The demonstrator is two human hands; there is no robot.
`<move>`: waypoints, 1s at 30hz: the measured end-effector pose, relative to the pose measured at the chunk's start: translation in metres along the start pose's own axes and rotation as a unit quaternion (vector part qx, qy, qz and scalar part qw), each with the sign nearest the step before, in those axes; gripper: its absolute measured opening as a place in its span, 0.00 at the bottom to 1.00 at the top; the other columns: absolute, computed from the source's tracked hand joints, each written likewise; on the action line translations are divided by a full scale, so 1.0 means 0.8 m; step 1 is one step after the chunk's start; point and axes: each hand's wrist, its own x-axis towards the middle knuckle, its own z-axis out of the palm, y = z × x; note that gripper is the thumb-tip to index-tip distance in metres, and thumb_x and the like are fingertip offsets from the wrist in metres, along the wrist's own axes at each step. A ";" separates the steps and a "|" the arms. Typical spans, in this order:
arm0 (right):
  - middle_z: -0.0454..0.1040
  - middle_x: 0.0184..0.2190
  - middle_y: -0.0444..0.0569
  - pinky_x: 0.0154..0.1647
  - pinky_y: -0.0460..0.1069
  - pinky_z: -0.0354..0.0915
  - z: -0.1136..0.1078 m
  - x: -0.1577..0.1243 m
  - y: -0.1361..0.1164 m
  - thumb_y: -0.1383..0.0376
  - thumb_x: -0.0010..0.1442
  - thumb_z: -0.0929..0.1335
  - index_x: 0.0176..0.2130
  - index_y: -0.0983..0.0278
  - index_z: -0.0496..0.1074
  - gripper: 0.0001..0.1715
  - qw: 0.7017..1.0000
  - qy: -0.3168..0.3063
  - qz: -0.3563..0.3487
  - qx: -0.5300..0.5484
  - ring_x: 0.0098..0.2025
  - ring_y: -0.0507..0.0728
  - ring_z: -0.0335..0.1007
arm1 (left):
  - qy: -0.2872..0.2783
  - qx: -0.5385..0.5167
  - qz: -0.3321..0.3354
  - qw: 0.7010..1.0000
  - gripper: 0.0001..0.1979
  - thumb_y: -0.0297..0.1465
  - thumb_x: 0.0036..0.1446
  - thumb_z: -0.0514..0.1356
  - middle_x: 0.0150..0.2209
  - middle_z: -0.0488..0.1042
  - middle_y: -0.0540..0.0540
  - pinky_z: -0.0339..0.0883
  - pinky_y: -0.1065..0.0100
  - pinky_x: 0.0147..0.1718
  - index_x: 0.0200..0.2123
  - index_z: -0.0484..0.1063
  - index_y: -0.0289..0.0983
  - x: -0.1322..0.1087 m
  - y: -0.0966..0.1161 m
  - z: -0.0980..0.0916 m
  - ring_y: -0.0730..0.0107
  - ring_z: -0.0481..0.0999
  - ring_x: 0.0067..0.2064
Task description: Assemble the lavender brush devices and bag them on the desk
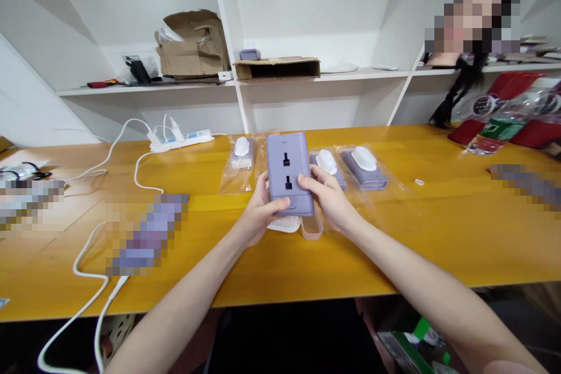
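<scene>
A purple power socket block with two black outlet openings is held up over the table between both my hands. My left hand grips its lower left side, thumb across the front near the bottom. On the right edge, my right hand closes round it, thumb on the front beside the lower outlet. Below the block are a white ridged piece and a pinkish open tray, both partly hidden. Similar purple blocks with white plugs on top lie behind: one at left, one at right, another partly behind my right hand.
The wooden table carries a white power strip with cables, a blurred phone on a charging cable, and a plastic bottle at right. Cardboard boxes stand on the white shelf behind. A person's blurred head shows at upper right.
</scene>
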 end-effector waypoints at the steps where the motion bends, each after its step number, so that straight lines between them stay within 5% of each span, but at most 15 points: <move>1: 0.72 0.32 0.44 0.41 0.51 0.65 0.000 0.000 0.002 0.58 0.50 0.71 0.36 0.62 0.70 0.14 1.000 0.011 -0.002 0.010 0.36 0.54 0.69 | -0.007 0.012 0.008 1.000 0.43 0.26 0.40 0.68 0.55 0.68 0.44 0.71 0.65 0.40 0.59 0.54 0.44 0.000 -0.002 0.000 0.59 0.71 0.51; 10: 0.74 0.39 0.46 0.47 0.53 0.66 0.007 -0.006 0.004 0.58 0.53 0.71 0.40 0.59 0.69 0.15 0.999 -0.005 -0.027 0.044 0.45 0.56 0.70 | -0.024 0.055 0.119 0.991 0.45 0.22 0.43 0.61 0.60 0.64 0.46 0.63 0.61 0.53 0.64 0.50 0.45 0.006 -0.019 -0.009 0.59 0.65 0.58; 15: 0.74 0.45 0.47 0.48 0.54 0.67 0.009 -0.010 0.003 0.58 0.54 0.70 0.44 0.58 0.69 0.17 0.999 -0.017 -0.025 0.039 0.50 0.58 0.69 | -0.001 0.055 0.139 0.989 0.45 0.22 0.41 0.59 0.58 0.66 0.46 0.64 0.61 0.52 0.64 0.50 0.45 0.006 -0.020 -0.009 0.60 0.68 0.55; 20: 0.74 0.47 0.47 0.48 0.54 0.67 0.008 -0.010 0.000 0.58 0.52 0.72 0.44 0.58 0.70 0.19 0.999 -0.023 -0.008 0.039 0.52 0.59 0.68 | 0.015 0.057 0.099 0.993 0.43 0.21 0.40 0.57 0.53 0.70 0.47 0.66 0.65 0.44 0.63 0.54 0.46 0.004 -0.014 -0.007 0.64 0.70 0.48; 27: 0.77 0.43 0.50 0.49 0.60 0.67 -0.013 0.004 -0.014 0.50 0.47 0.73 0.43 0.60 0.71 0.26 0.993 0.009 0.007 0.122 0.47 0.63 0.72 | -0.066 0.082 0.013 0.994 0.38 0.25 0.37 0.65 0.40 0.72 0.49 0.64 0.68 0.33 0.55 0.58 0.44 0.000 -0.008 -0.009 0.69 0.70 0.34; 30: 0.76 0.44 0.53 0.49 0.61 0.67 -0.014 0.007 -0.019 0.45 0.50 0.69 0.45 0.60 0.70 0.29 0.994 0.011 -0.016 0.106 0.49 0.64 0.70 | -0.037 0.060 0.033 0.997 0.35 0.29 0.41 0.67 0.43 0.72 0.47 0.66 0.65 0.37 0.54 0.60 0.44 -0.001 -0.010 -0.003 0.65 0.73 0.39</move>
